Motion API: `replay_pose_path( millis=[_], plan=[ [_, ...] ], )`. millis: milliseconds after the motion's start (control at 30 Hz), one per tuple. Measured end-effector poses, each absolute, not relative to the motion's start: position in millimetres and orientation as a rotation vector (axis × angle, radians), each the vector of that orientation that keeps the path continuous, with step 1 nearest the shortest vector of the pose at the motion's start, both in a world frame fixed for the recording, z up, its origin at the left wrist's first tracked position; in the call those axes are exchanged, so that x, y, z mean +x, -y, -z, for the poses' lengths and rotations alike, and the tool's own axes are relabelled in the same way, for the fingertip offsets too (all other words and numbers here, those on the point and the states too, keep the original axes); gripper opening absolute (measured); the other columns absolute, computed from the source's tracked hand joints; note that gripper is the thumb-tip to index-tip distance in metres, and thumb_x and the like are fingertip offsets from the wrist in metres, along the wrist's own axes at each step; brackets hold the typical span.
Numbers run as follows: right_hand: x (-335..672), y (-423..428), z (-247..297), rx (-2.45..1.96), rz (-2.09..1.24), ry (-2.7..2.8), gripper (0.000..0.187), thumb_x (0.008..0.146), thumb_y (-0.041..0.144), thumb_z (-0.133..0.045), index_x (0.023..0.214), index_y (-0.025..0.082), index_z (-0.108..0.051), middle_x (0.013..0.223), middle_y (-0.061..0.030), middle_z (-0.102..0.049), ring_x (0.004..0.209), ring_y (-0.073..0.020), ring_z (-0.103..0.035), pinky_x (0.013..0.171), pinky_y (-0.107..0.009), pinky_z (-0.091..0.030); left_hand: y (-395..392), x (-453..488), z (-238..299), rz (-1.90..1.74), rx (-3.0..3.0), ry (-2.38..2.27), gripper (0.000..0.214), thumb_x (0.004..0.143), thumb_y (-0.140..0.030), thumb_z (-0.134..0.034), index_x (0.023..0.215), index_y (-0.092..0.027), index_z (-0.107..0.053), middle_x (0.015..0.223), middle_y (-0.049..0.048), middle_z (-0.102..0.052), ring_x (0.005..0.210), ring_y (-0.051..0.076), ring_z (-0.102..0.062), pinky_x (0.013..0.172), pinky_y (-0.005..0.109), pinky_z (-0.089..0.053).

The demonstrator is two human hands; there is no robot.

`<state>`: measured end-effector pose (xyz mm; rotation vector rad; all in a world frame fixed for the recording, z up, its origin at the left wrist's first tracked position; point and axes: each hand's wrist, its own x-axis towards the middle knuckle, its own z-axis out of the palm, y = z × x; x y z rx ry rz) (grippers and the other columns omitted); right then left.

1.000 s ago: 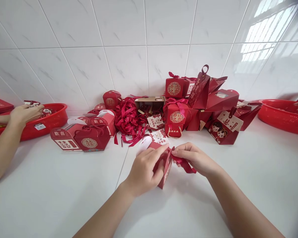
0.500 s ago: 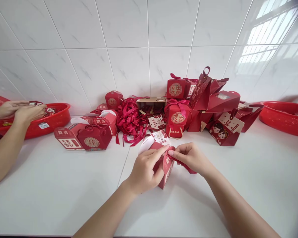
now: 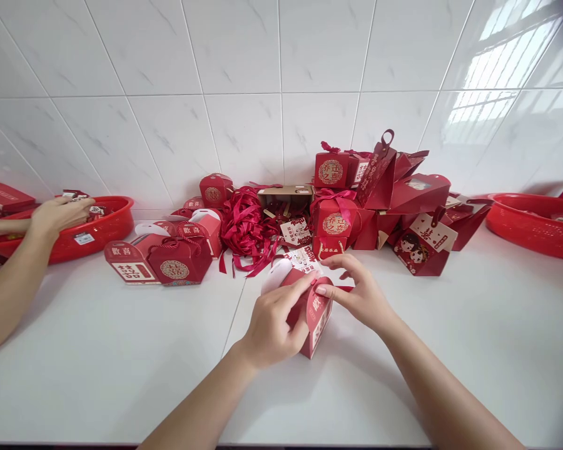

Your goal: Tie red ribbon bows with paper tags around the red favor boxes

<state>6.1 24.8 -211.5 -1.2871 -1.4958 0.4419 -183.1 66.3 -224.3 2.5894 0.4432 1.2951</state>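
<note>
A red gift box (image 3: 319,325) with gold and white print stands on the white table, its rounded flaps drawn up at the top. My left hand (image 3: 276,319) is wrapped over the box's near left side and grips it, with the fingers reaching the top. My right hand (image 3: 359,294) is at the upper right of the box. Its thumb touches the flap and its index finger is spread apart above. A short stretch of red ribbon (image 3: 345,288) shows beside the right thumb; the rest is hidden. A printed card (image 3: 303,257) lies just behind the box.
Tangled red ribbons (image 3: 246,228) lie behind, left of an open carton (image 3: 286,190). Finished-looking boxes (image 3: 178,262) stand at left, and a pile of red boxes (image 3: 403,194) at right. Red basins (image 3: 106,228) flank the table; another person's hand (image 3: 63,212) is over the left one.
My right hand has spread its fingers and lifted its index finger; the ribbon length that hung below it is now mostly out of sight. My left hand stays on the gift box.
</note>
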Motion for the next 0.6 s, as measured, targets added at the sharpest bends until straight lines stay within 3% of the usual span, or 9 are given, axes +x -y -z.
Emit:
replay_pose_path(
  millis=[133,233,333,433,600],
  plan=[
    [3,-19,205,-1.108,-0.789,1.535,0.027,0.081,0.045,-0.066,0.095,0.022,-0.067,0.117,-0.0082,-0.057,0.106,-0.0212,-0.056,0.080,-0.031,-0.049,-63,-181,224,-1.290,2.564,-0.467,0.065,0.083,-0.013,-0.053,0.144,-0.023,-0.033,0.127,0.0072,-0.063,0.109,0.021,-0.064,0.091,0.033,-0.055],
    [2,-15,204,-0.993,-0.991,1.492,0.022,0.083,0.042,-0.064,0.082,0.020,-0.067,0.116,-0.0072,-0.058,0.088,-0.0160,-0.059,0.064,-0.026,-0.047,-60,-178,224,-1.252,2.569,-0.479,0.071,0.084,-0.014,-0.053,0.148,-0.025,-0.024,0.125,0.0068,-0.064,0.106,0.021,-0.065,0.092,0.036,-0.055],
    [5,-17,204,-0.896,-1.090,1.382,0.021,0.083,0.039,-0.067,0.077,0.020,-0.066,0.097,-0.0043,-0.062,0.069,-0.0110,-0.055,0.057,-0.024,-0.043,-60,-175,227,-1.267,2.532,-0.498,0.084,0.084,-0.013,-0.051,0.151,-0.025,-0.002,0.141,0.0124,-0.050,0.105,0.021,-0.066,0.090,0.038,-0.056],
    [12,-20,184,-0.837,-1.013,1.216,0.016,0.080,0.037,-0.071,0.078,0.021,-0.067,0.079,-0.0009,-0.062,0.068,-0.0112,-0.054,0.066,-0.026,-0.046,-60,-172,232,-1.346,2.475,-0.558,0.090,0.084,-0.013,-0.051,0.151,-0.024,0.008,0.152,0.0177,-0.031,0.112,0.023,-0.062,0.088,0.037,-0.057],
    [27,4,105,-0.742,-0.654,1.104,0.011,0.077,0.029,-0.071,0.071,0.022,-0.065,0.074,-0.0003,-0.060,0.071,-0.0140,-0.057,0.074,-0.031,-0.049,-60,-172,237,-1.369,2.502,-0.647,0.079,0.086,-0.014,-0.049,0.151,-0.025,-0.005,0.147,0.0173,-0.040,0.101,0.021,-0.067,0.086,0.036,-0.058]
  ],
)
